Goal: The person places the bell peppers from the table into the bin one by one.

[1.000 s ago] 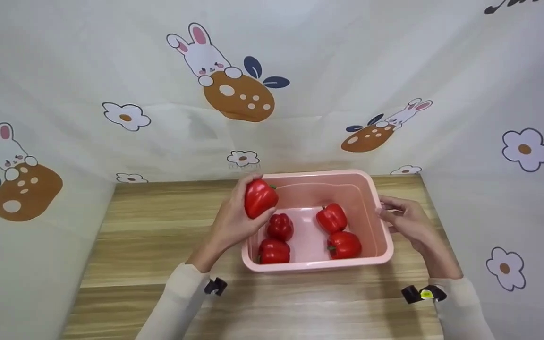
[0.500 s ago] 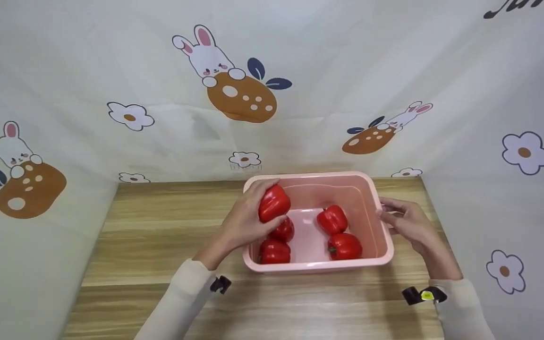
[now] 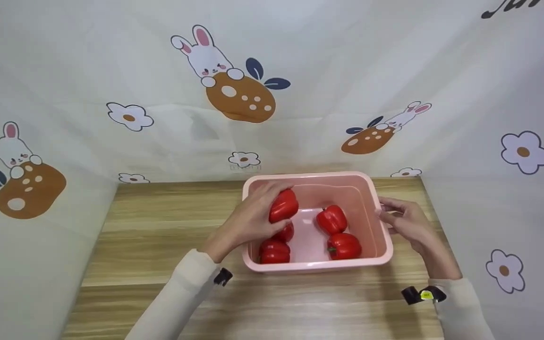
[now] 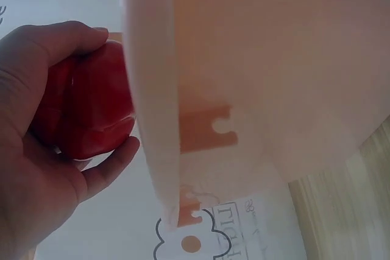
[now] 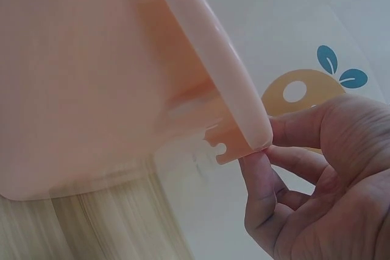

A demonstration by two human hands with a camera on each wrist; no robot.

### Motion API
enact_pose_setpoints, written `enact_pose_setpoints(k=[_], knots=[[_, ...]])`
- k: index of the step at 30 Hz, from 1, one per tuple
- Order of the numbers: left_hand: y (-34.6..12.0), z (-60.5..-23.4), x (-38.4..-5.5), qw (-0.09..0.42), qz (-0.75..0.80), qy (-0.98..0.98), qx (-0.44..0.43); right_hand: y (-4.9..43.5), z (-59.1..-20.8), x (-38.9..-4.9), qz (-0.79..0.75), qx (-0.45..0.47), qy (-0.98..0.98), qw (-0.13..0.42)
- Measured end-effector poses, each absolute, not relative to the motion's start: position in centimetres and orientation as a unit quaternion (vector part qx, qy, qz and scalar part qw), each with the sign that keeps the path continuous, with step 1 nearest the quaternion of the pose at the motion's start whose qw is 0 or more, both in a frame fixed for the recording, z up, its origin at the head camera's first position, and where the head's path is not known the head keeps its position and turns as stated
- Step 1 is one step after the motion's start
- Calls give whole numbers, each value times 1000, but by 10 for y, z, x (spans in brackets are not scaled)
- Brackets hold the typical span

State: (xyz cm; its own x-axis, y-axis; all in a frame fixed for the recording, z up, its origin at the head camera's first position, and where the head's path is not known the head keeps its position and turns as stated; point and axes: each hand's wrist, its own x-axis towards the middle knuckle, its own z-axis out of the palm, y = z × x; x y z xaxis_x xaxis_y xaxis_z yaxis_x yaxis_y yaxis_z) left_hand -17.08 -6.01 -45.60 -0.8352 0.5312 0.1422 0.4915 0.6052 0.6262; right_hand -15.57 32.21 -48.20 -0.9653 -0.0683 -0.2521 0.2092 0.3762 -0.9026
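My left hand [image 3: 256, 215] grips a red bell pepper [image 3: 284, 206] over the left part of a pink plastic basin [image 3: 317, 267]. In the left wrist view the thumb and fingers curl round the pepper [image 4: 91, 101] beside the basin's rim [image 4: 149, 89]. Below it, partly covered by the held one, lies another bell pepper [image 3: 285, 233], with one more pepper [image 3: 274, 251] at the near left corner. Two red peppers [image 3: 332, 219] sit together on the basin's right side. My right hand [image 3: 409, 219] pinches the right rim, thumb and fingers on either side in the right wrist view.
The basin stands on a wood-grain table [image 3: 158, 255], close to the back edge. A pale cloth [image 3: 310, 71] printed with rabbits and flowers hangs behind and along both sides. Black wrist straps [image 3: 223, 276] sit on both sleeves.
My left hand has moved right and slightly down with the pepper, from the basin's left rim to over its inside. The right hand keeps its place on the rim.
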Motion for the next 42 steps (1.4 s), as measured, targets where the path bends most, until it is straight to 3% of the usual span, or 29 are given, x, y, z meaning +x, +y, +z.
enact_pose_setpoints(k=[16,34,42], knots=[[-49,-442,-180,73,282,903,316,323,-481,-155,-565,41,814,129],[-42,-436,-180,78,264,902,334,323,-482,-155,-555,38,822,124],[-43,-429,-180,26,279,893,351,323,-483,-154,-555,41,821,126]])
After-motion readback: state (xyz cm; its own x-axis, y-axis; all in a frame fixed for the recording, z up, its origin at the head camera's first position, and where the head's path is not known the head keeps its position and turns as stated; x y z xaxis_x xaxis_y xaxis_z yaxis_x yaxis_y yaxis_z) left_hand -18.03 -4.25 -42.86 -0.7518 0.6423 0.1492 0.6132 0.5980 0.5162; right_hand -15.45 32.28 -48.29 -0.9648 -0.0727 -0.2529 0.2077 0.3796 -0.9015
